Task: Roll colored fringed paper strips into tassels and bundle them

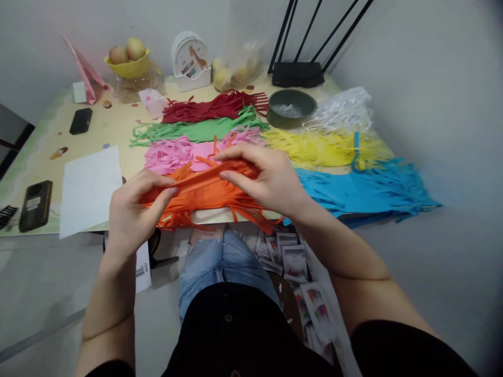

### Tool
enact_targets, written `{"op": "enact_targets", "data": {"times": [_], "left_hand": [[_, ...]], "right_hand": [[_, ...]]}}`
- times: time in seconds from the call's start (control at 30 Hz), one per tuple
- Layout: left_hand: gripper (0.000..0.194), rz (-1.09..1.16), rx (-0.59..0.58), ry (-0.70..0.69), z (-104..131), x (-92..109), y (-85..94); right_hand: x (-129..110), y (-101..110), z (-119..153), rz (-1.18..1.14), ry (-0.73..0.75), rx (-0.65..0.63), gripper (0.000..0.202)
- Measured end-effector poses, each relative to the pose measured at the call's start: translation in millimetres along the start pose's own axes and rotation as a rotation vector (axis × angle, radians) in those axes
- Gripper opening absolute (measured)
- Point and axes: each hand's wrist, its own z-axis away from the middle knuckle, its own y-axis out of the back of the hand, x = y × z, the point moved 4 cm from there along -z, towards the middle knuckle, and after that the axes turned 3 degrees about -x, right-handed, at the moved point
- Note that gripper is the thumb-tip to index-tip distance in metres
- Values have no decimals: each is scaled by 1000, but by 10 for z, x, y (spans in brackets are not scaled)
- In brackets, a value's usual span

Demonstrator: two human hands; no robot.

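Observation:
Between my hands an orange fringed paper strip [200, 179] is stretched, folded narrow along its middle. My left hand [135, 207] pinches its left end between thumb and fingers. On the other end, my right hand [261, 175] grips with thumb below and fingers above. More orange fringed paper [204, 200] lies underneath at the table's front edge. Beyond it are stacks of pink [168, 153], green [204, 130] and dark red fringed paper [214, 107]. To the right lie yellow [314, 148] and blue fringed paper [353, 191].
A dark round bowl [291, 108] stands beside clear plastic strips [341, 111]. At the back are a black router [297, 74], a giraffe coaster holder [192, 63] and a yellow bowl [129, 68]. White paper [91, 183] and two phones [35, 206] lie left. Packets [293, 259] sit below the table.

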Motion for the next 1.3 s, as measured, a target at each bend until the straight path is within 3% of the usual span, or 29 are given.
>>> {"op": "enact_targets", "data": {"times": [0.1, 0.33, 0.53, 0.77, 1.13, 1.3], "left_hand": [[8, 52, 10, 41, 11, -16, 13], [19, 451, -5, 294, 103, -97, -45], [7, 603, 32, 245, 88, -106, -64], [6, 638, 24, 184, 74, -88, -85], [23, 226, 63, 132, 153, -71, -73], [8, 80, 18, 98, 169, -102, -64]], "right_hand": [[17, 5, 6, -41, -38, -15, 9], [88, -80, 18, -468, -133, -48, 23], [134, -121, 25, -602, -150, -33, 18], [137, -137, 18, -568, -80, -14, 14], [131, -130, 49, -236, -91, -44, 21], [121, -128, 65, -228, -105, -58, 8]]}}
